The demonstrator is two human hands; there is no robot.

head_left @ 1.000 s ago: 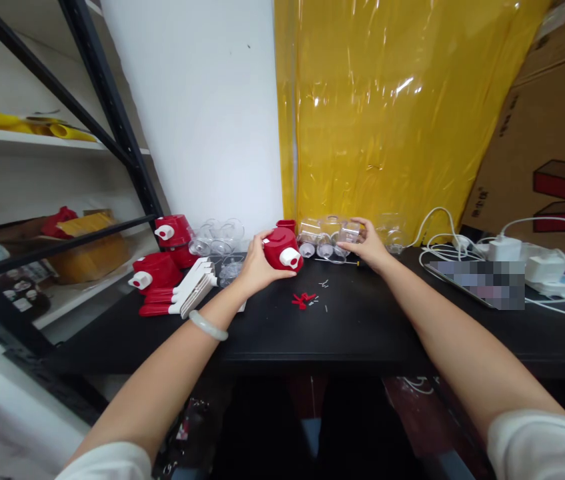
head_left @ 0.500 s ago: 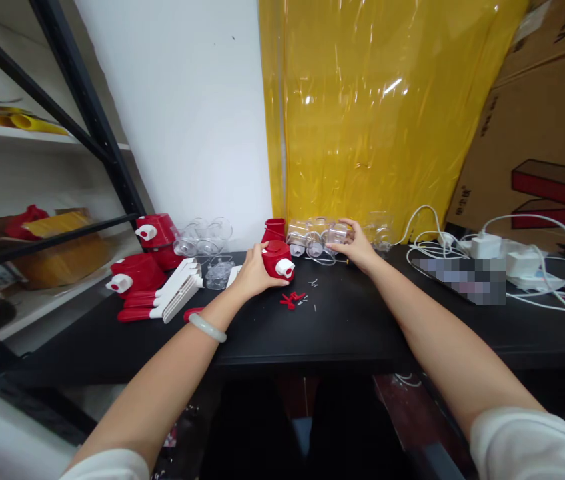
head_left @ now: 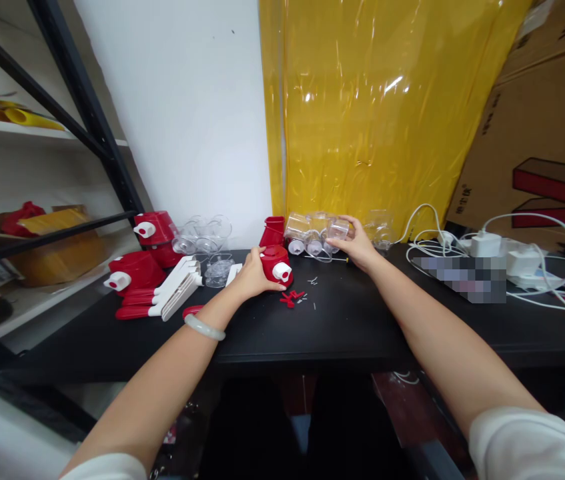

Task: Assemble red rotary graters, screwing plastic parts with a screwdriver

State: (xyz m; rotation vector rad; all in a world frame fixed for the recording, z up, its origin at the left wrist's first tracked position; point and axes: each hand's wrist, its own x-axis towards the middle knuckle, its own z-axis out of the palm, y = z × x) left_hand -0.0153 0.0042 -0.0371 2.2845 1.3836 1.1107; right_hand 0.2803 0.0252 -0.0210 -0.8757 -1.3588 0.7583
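My left hand (head_left: 248,273) is closed around a red plastic housing with a white knob (head_left: 276,265), which rests on the black table (head_left: 342,320). My right hand (head_left: 359,245) reaches to the back of the table and grips a clear plastic cup (head_left: 338,230), lifted slightly among a row of clear cups (head_left: 307,235). Small red bits and little metal pieces (head_left: 292,299) lie on the table between my hands. A jade bangle sits on my left wrist.
Two more red housings (head_left: 137,263) and red-and-white flat parts (head_left: 172,293) lie at the left, with clear bowls (head_left: 207,237) behind. White chargers and cables (head_left: 502,257) crowd the right. A yellow plastic sheet (head_left: 372,107), cardboard boxes and a black metal shelf (head_left: 82,113) surround the table.
The red housing came down from slightly raised to resting on the table under my left hand. My right hand lifted the clear cup a little from the row.
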